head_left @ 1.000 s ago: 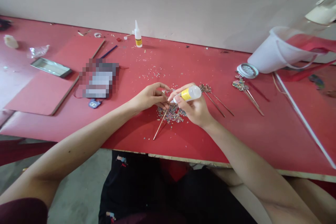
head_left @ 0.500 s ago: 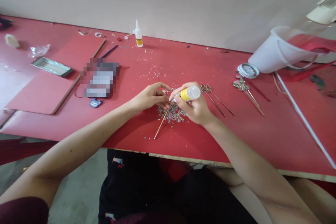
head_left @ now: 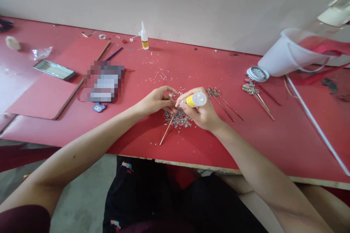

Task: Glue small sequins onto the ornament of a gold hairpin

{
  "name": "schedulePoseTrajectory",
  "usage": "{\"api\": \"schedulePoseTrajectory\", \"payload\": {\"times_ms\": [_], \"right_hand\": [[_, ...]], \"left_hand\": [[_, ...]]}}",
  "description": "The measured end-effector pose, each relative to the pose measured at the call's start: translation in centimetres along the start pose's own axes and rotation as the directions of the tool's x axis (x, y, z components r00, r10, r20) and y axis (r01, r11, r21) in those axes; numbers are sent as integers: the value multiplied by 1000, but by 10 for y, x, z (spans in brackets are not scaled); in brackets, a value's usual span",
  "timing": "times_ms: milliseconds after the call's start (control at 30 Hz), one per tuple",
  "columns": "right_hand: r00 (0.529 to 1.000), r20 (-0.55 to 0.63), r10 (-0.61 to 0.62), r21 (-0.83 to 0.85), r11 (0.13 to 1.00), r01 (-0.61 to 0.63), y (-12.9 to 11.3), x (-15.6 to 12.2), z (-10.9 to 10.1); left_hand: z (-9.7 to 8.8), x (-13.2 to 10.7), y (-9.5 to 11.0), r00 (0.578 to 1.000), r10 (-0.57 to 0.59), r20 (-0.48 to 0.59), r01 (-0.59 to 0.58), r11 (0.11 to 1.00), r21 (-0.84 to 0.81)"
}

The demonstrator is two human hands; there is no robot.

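My right hand (head_left: 203, 111) is wrapped round a glue bottle (head_left: 194, 99) with a yellow label, its nozzle end tipped down to the left. Facing it, my left hand (head_left: 158, 101) pinches a metal hairpin (head_left: 166, 131) whose golden prong slants toward the table's front edge. The head of this hairpin is hidden by the fingers and the bottle's tip. Beneath both hands lies a pile of small glittering shell-like chips (head_left: 180, 119).
Bare metal hairpins (head_left: 213, 92) lie right of my right hand, and a decorated hairpin (head_left: 251, 88) farther right. A second glue bottle (head_left: 144, 38) stands near the wall. Left are a blurred phone-like object (head_left: 105, 83) and a shallow box (head_left: 54, 70); a white bucket (head_left: 281, 56) lies tipped at right.
The glue bottle in my right hand has shifted slightly left and down. My left hand keeps its place on the hairpin.
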State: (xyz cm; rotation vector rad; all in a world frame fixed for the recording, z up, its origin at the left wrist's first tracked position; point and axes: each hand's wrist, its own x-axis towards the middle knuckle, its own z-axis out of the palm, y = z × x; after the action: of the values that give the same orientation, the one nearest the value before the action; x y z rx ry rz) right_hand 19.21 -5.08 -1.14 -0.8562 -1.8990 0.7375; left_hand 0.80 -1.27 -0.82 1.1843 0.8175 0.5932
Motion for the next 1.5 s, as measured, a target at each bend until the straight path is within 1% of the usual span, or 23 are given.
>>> {"api": "schedulePoseTrajectory", "payload": {"times_ms": [100, 267, 400, 467, 567, 700, 867, 1000, 1167, 1300, 1433, 1500], "right_hand": [[1000, -20, -1, 6, 1000, 1, 2, -1, 0], [1000, 5, 23, 21, 1000, -23, 1, -1, 1], [1000, -13, 19, 53, 998, -19, 1, 0, 1], [1000, -4, 26, 56, 998, -26, 2, 0, 1], [999, 12, 38, 42, 998, -39, 3, 0, 1], [999, -12, 31, 33, 999, -30, 4, -1, 1], [999, 16, 30, 36, 999, -30, 2, -1, 1], [1000, -20, 15, 4, 1000, -15, 2, -1, 1], [999, 7, 41, 15, 999, -41, 1, -1, 1], [999, -26, 26, -23, 999, -27, 2, -1, 1], [999, 2, 36, 24, 999, -36, 2, -2, 1], [1000, -12, 27, 19, 999, -26, 2, -2, 1]], "left_hand": [[0, 0, -1, 1000, 5, 5, -5, 1000, 3], [-1, 0, -1, 1000, 0, 7, 0, 1000, 6], [-1, 0, -2, 1000, 10, 10, -10, 1000, 7], [-2, 0, -2, 1000, 8, 13, -8, 1000, 5], [-2, 1, -3, 1000, 4, 12, -4, 1000, -4], [-2, 1, -3, 1000, 11, 8, -11, 1000, -12], [-1, 0, -2, 1000, 5, 6, -4, 1000, -6], [-1, 0, -2, 1000, 9, 2, -9, 1000, -11], [-1, 0, -1, 1000, 2, 9, -2, 1000, -3], [-1, 0, 0, 1000, 1, 1, -1, 1000, 3], [0, 0, 0, 1000, 0, -2, 0, 1000, 5], [-1, 0, -1, 1000, 5, -2, -5, 1000, 3]]}}
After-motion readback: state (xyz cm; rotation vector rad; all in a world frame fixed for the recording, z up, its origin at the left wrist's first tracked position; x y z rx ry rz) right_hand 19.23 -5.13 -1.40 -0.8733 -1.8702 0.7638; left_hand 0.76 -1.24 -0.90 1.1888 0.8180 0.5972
